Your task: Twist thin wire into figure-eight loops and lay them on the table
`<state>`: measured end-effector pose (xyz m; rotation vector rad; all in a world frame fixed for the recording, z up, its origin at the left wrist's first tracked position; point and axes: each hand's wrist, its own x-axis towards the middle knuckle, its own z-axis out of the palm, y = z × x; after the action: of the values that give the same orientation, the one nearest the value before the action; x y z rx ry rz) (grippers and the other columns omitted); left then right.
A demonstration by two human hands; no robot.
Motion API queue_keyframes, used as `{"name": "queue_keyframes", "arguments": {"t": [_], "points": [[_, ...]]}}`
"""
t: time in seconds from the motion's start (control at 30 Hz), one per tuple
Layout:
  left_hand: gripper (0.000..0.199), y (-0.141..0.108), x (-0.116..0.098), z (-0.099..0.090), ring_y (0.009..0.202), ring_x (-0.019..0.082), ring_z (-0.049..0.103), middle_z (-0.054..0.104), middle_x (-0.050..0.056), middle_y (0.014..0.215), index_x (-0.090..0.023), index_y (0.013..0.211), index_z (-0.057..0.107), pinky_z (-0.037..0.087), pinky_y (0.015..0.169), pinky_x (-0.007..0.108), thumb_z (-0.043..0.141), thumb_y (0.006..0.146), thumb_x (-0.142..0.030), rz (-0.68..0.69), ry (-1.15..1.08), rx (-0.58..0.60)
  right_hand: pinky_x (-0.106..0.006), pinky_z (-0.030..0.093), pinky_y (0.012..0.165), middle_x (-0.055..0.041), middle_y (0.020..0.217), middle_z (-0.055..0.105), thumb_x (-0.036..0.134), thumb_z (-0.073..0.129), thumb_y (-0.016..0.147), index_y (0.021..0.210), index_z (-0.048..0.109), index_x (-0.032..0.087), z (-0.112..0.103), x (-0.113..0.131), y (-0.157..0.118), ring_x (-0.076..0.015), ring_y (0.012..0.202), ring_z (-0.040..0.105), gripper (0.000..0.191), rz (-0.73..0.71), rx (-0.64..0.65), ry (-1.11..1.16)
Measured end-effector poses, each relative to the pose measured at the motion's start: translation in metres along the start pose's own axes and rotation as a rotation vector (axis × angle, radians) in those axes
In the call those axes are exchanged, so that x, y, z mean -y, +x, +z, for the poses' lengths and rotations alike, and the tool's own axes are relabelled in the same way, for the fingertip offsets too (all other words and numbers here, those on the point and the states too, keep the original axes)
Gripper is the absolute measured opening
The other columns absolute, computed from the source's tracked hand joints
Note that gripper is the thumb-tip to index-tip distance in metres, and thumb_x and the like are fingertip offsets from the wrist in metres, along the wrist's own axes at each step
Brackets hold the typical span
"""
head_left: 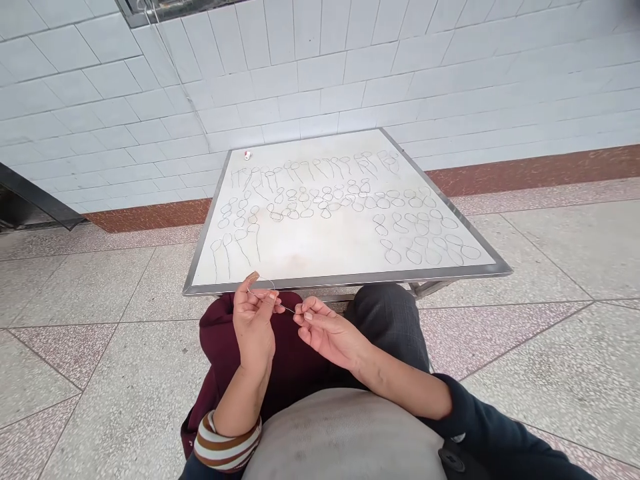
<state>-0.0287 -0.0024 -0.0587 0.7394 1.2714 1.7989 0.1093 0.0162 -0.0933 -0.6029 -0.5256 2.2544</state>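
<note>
A thin wire (286, 308) runs between my two hands, above my lap and just in front of the table's near edge. Its looped end is in my left hand (255, 320), where thumb and fingers pinch it and one raised finger reaches into the loop. The straight end is pinched between the thumb and fingertips of my right hand (331, 331). On the white table (320, 250) lie rows of bent wires: figure-eight shapes (393, 252) at the right and across the middle, and single loops with long tails (227, 253) at the near left and along the back.
The table has a grey metal rim (350, 277). A small red and white object (248, 155) sits at its back left corner. Behind stands a white tiled wall (320, 73). My knees reach up to the table's near edge.
</note>
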Motion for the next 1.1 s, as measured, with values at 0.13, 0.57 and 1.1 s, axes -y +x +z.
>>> {"name": "queue_keyframes", "arguments": {"t": [0.13, 0.57, 1.1], "points": [[0.051, 0.012, -0.012, -0.009, 0.064, 0.009, 0.059, 0.061, -0.003, 0.072, -0.021, 0.120, 0.055, 0.050, 0.060, 0.021, 0.072, 0.072, -0.020, 0.084, 0.025, -0.075, -0.022, 0.047, 0.067, 0.0013, 0.091, 0.059, 0.032, 0.075, 0.075, 0.080, 0.056, 0.024, -0.009, -0.001, -0.002, -0.0109, 0.081, 0.057, 0.022, -0.071, 0.015, -0.111], [0.053, -0.002, -0.021, 0.002, 0.069, 0.012, 0.060, 0.061, -0.002, 0.072, -0.023, 0.128, 0.051, 0.050, 0.074, 0.026, 0.069, 0.077, -0.021, 0.106, 0.288, 0.041, -0.040, 0.038, 0.073, -0.0075, 0.084, 0.069, 0.027, 0.047, 0.096, 0.105, 0.066, 0.025, 0.019, 0.024, 0.003, -0.0235, 0.083, 0.053, 0.021, -0.876, 0.093, -1.737], [0.051, -0.004, -0.005, -0.004, 0.064, 0.010, 0.060, 0.060, -0.003, 0.073, -0.021, 0.126, 0.053, 0.050, 0.075, 0.026, 0.069, 0.077, -0.020, 0.063, 0.150, 0.013, -0.034, 0.047, 0.071, -0.0052, 0.077, 0.059, 0.013, 0.041, 0.095, 0.091, 0.057, 0.016, 0.004, -0.013, 0.013, -0.0194, 0.073, 0.051, 0.017, -0.886, -0.004, -1.934]]}}
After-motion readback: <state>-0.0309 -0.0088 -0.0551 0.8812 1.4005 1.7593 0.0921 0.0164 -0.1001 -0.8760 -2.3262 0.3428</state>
